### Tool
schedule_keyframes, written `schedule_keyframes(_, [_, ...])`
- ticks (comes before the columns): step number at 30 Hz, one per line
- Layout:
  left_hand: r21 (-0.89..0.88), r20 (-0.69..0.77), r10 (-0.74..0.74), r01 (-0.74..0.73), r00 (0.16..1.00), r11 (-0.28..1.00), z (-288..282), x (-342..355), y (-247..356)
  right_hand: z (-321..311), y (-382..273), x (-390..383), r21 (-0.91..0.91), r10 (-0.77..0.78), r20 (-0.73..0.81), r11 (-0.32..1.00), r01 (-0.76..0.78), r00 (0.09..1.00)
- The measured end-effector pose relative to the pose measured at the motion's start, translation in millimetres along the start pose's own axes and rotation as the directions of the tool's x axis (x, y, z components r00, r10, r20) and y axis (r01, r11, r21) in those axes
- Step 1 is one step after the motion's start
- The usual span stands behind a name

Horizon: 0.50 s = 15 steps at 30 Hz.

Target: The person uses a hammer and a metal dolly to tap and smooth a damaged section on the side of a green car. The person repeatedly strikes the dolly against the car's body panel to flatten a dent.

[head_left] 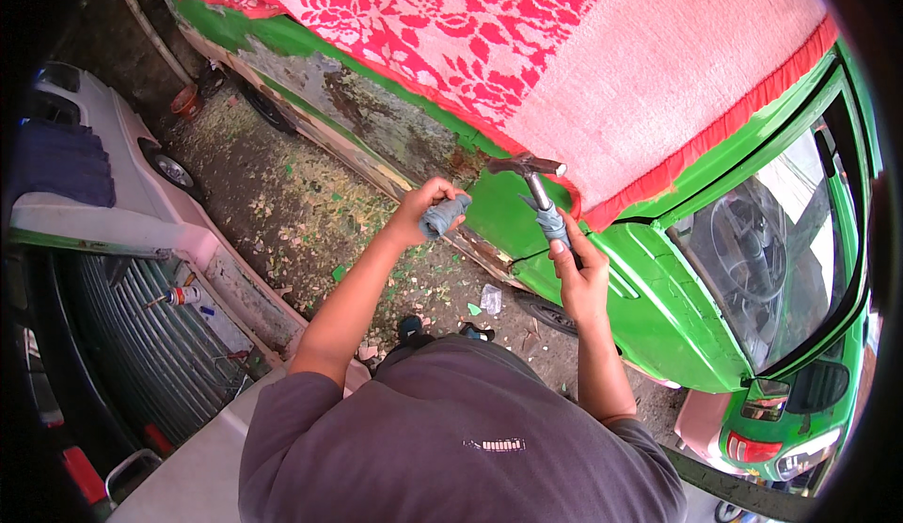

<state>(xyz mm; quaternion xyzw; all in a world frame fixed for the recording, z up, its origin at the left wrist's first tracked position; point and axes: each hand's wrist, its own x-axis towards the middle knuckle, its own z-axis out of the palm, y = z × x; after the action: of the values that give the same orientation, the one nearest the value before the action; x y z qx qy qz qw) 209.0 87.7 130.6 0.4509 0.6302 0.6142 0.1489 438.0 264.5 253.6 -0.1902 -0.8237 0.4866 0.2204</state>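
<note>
While a ridged grey metal truck bed [132,335] stands at far left, littered brown ground [292,208] lies to its right. The person's left grip [416,214] is closed around a short grey-wrapped cylinder [444,217], which sits at the hand's right side, under the curled fingers. Farther right, before a green vehicle [513,211] draped with a red-and-pink floral cloth [470,39], is a steel hammer with a grey-wrapped handle [540,193]. The right grip [585,274] clasps that handle, the hammer's metal head standing above the fingers, apart from the cylinder.
</note>
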Motion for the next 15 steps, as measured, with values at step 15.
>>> schedule_keyframes(15, [0.06, 0.01, 0.128, -0.129, 0.992, 0.99, -2.8, 12.5, 18.8, 0.4, -1.0, -8.4, -0.028, 0.025, 0.003, 0.999, -0.024, 1.0])
